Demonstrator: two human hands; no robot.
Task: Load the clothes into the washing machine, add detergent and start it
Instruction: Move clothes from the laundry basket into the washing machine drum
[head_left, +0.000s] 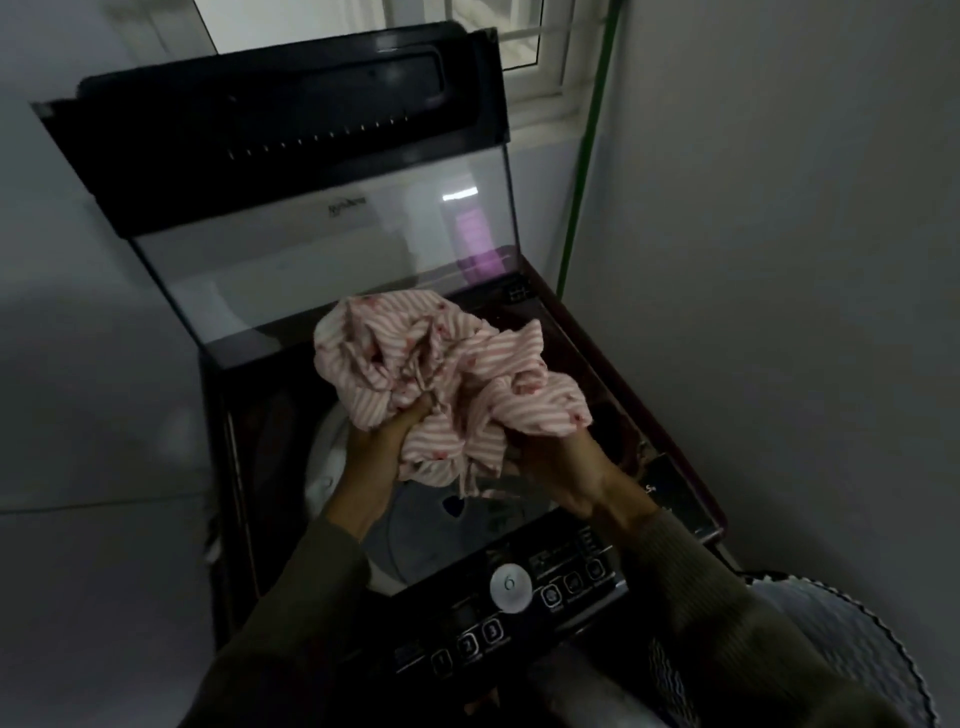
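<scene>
Both hands grip a bunched pink-and-white striped cloth garment (441, 379) above the open drum of the dark top-loading washing machine (571, 364). The left hand (384, 441) has its fingers curled tight into the fabric from below. The right hand (566, 467) clutches the other side, its fingers buried in the folds.

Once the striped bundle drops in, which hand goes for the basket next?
Right, likely. Both grip the striped garment over the open drum, but the right hand is on the side of the basket at lower right; the left hand would have to cross the control panel.
</scene>
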